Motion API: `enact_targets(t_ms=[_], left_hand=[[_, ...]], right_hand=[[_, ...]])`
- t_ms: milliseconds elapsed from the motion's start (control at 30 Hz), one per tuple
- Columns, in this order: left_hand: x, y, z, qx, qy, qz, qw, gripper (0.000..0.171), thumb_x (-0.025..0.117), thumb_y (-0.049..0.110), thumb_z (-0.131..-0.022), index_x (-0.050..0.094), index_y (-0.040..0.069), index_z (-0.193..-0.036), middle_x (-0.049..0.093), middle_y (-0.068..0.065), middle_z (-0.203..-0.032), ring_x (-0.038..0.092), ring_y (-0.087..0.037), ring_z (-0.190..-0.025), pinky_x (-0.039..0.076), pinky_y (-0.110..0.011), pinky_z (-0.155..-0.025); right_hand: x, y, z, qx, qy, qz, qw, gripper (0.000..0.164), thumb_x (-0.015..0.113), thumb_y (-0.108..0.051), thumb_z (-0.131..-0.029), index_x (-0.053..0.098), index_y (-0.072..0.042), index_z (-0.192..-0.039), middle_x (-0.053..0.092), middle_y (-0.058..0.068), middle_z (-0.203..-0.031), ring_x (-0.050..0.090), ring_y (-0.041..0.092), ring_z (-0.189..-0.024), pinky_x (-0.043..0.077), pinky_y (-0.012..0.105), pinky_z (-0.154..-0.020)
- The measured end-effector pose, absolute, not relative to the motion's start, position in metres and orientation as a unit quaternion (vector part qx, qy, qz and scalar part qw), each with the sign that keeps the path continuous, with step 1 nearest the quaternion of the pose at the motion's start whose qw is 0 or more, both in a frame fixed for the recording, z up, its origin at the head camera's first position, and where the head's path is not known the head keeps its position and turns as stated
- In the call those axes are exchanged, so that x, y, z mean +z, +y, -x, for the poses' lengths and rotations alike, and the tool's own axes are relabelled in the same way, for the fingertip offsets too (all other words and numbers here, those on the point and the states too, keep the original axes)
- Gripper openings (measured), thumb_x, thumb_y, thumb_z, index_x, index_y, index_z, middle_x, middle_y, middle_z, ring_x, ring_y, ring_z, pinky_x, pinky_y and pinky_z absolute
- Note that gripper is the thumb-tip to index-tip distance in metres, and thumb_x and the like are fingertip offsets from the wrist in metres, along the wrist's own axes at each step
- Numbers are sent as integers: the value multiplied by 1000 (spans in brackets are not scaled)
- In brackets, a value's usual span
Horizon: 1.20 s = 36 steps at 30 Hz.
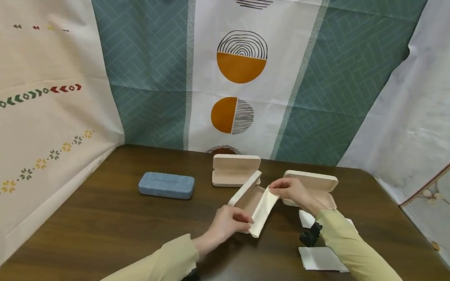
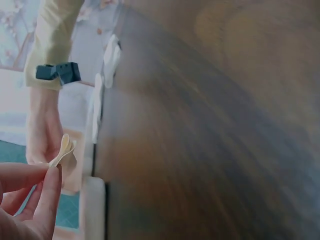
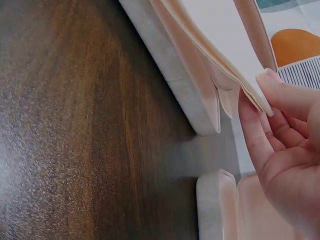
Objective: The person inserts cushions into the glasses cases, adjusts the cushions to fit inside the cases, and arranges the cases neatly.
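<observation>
A strip of folded cream cloth (image 1: 264, 211) stretches between both hands, over an open eyeglass case (image 1: 244, 190) with a pinkish lining. At the strip's near end, my left hand (image 1: 223, 223) pinches it between thumb and fingers; the left wrist view shows the cloth's looped folds (image 2: 65, 149). My right hand (image 1: 296, 193) pinches the far end, and the right wrist view shows its layers (image 3: 220, 30) above the pale case (image 3: 172, 70). Whether the strip touches the lining is hard to tell.
A closed blue eyeglass case (image 1: 166, 185) lies to the left. Two more open cases stand behind, one at the centre (image 1: 236, 164) and one at the right (image 1: 314, 180). White folded cloths (image 1: 321, 259) lie near the right forearm. Patterned fabric (image 1: 151, 62) hangs behind the table.
</observation>
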<state>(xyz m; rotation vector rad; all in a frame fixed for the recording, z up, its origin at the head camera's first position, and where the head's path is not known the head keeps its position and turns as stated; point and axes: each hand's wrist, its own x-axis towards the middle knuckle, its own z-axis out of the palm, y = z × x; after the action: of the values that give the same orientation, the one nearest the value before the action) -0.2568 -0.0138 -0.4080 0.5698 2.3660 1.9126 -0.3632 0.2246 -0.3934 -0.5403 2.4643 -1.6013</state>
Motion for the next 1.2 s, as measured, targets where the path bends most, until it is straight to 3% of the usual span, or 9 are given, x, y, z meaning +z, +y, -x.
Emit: enact_targets(t_ms=[433,733,933,1200], left_hand=[[-408,-28,263,680,720,-115,77,10,71,-10,-70,68,-9,-79,65,-14,-73,63,-18,-63,51,-31,-59],[-411,-39,268,669,731,-101,87,7,71,-7,-72,68,-8,-79,64,-14,-71,64,-24,-61,51,-30,-57],[-412,-41,267,651,748,-102,83,7,71,-5,-73,68,-7,-79,64,-13,-67,64,-25,-58,51,-30,-53],[-414,-41,264,651,745,-124,80,16,64,-8,-78,66,-10,-94,64,-17,-75,63,-28,-58,51,-30,-51]], right_hand=[[-396,217,367,-539,820,178,80,23,68,-6,-80,62,10,-95,64,9,-86,56,17,-74,47,40,-72],[-396,210,371,-491,848,193,54,18,70,-10,-79,68,3,-92,65,8,-88,56,17,-81,45,30,-71],[-396,205,372,-474,857,200,46,20,71,-11,-79,69,3,-93,66,10,-90,57,20,-85,44,31,-74],[-402,208,374,-471,859,196,45,18,70,-7,-78,68,5,-92,66,10,-87,57,18,-81,45,29,-72]])
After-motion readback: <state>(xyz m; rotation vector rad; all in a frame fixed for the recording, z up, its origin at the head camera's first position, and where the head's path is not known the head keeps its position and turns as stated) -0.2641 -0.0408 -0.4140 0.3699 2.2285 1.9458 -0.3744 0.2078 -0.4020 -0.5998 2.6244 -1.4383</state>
